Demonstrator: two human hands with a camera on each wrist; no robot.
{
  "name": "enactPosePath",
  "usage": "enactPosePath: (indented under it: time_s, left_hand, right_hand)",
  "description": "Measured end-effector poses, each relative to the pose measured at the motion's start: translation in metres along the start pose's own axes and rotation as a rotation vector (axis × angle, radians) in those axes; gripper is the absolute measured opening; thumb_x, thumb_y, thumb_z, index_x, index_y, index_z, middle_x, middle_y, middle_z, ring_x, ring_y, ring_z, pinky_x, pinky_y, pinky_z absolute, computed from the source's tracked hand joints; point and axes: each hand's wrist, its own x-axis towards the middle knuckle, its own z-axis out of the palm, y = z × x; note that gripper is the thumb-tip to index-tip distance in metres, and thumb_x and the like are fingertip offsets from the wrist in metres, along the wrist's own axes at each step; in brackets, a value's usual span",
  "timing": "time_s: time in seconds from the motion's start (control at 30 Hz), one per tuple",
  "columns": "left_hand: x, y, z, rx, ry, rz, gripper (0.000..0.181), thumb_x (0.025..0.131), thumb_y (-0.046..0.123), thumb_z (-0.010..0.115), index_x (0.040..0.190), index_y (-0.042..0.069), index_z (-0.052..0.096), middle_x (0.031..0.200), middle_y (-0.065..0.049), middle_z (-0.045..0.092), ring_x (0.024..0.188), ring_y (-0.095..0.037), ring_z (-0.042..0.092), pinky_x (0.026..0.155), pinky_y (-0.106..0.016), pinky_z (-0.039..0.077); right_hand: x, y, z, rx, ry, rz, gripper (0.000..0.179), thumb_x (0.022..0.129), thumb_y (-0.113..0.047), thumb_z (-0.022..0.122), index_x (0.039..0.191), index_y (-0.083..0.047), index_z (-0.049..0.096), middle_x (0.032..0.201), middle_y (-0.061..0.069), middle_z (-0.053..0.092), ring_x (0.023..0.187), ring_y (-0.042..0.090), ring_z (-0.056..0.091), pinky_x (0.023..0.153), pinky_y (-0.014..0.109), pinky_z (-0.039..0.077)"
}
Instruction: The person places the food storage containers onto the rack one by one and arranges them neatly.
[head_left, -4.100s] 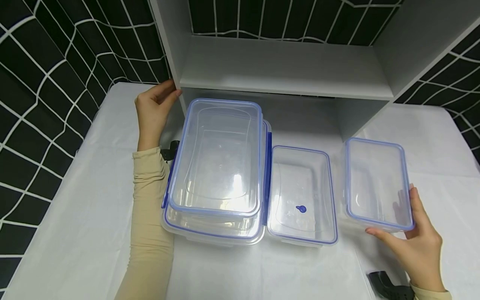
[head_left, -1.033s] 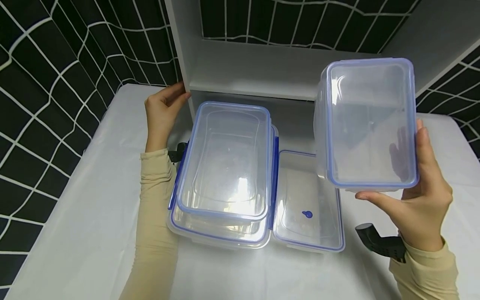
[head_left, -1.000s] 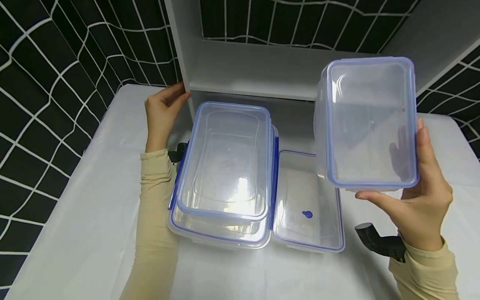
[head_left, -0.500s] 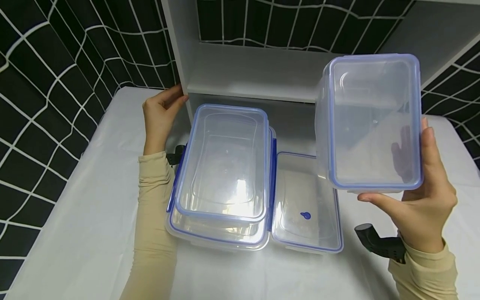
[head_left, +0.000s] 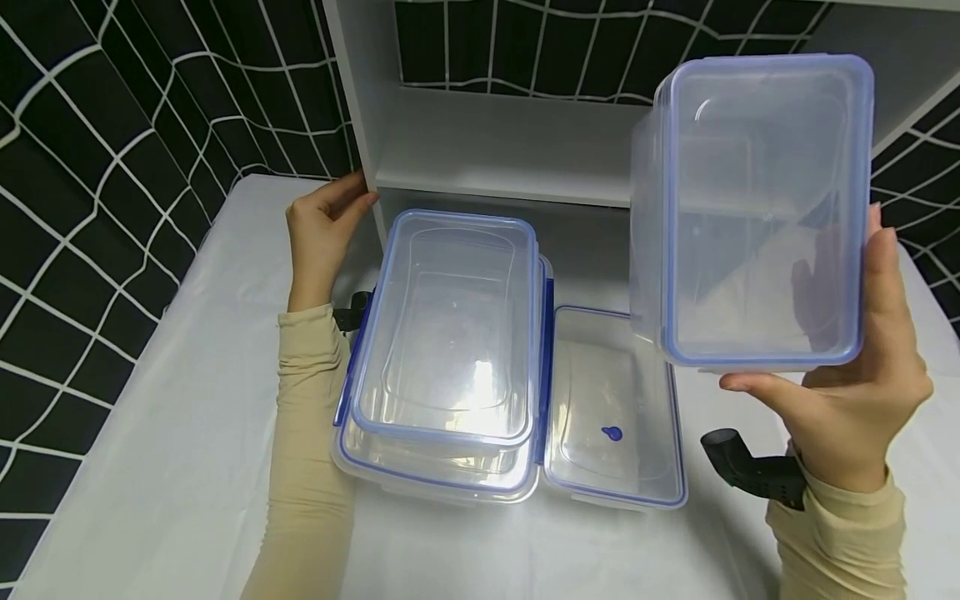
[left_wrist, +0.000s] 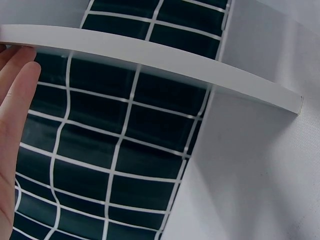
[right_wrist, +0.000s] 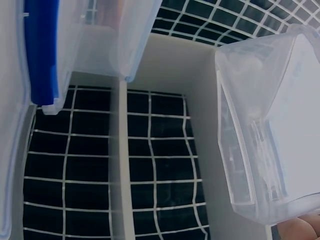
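Observation:
My right hand (head_left: 870, 375) grips a clear plastic food container (head_left: 768, 217) with a pale blue rim, thumb under its near edge and fingers along the right side. It is raised in front of the right part of the white shelf unit (head_left: 510, 142); the right wrist view shows the container (right_wrist: 260, 130) beside the shelf's panels. At the unit's left upright, my left hand (head_left: 322, 237) holds the front edge, thumb on the near side and other fingers partly hidden behind. In the left wrist view, fingers (left_wrist: 20, 90) meet the white panel (left_wrist: 165, 57).
On the white-covered table (head_left: 187, 417), a clear container (head_left: 450, 333) sits on a larger one (head_left: 442, 475) with blue clips. To their right lies another lidded container (head_left: 615, 400) with a blue valve, partly overlapped by the raised one. Dark netted walls (head_left: 67, 250) surround the table.
My right hand has lifted the container from the table at right, up and toward the shelf unit, rising further in the last half second. The left hand stays at the upright.

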Motion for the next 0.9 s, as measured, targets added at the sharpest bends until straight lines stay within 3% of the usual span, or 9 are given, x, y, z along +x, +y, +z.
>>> enactPosePath:
  time_s: [0.37,0.77,0.9]
  left_hand:
    - [0.001,0.001,0.000,-0.005,-0.003,0.015,0.028,0.084,0.002,0.070,0.110,-0.008,0.066,0.107,-0.019,0.067,0.098,-0.027,0.066,0.082,-0.023,0.054]
    - [0.002,0.004,0.000,0.000,0.004,0.026,0.028,0.084,0.002,0.070,0.109,-0.008,0.066,0.106,-0.019,0.067,0.098,-0.028,0.065,0.083,-0.023,0.054]
    - [0.003,0.003,0.001,-0.017,-0.002,0.015,0.027,0.084,0.001,0.070,0.109,-0.009,0.066,0.107,-0.021,0.067,0.098,-0.027,0.065,0.083,-0.023,0.054]
  right_hand:
    - [0.008,0.007,0.008,0.047,0.101,-0.044,0.114,0.023,-0.014,0.097,0.121,0.020,0.050,0.131,0.032,0.047,0.132,0.042,0.034,0.111,0.050,0.025]
    - [0.013,0.004,0.017,0.057,0.157,-0.079,0.118,0.018,-0.017,0.096,0.120,0.020,0.050,0.131,0.034,0.046,0.131,0.042,0.035,0.112,0.048,0.025]
    - [0.015,0.003,0.019,0.013,0.177,-0.096,0.119,0.019,-0.022,0.096,0.121,0.020,0.049,0.129,0.033,0.049,0.132,0.042,0.034,0.113,0.046,0.023]
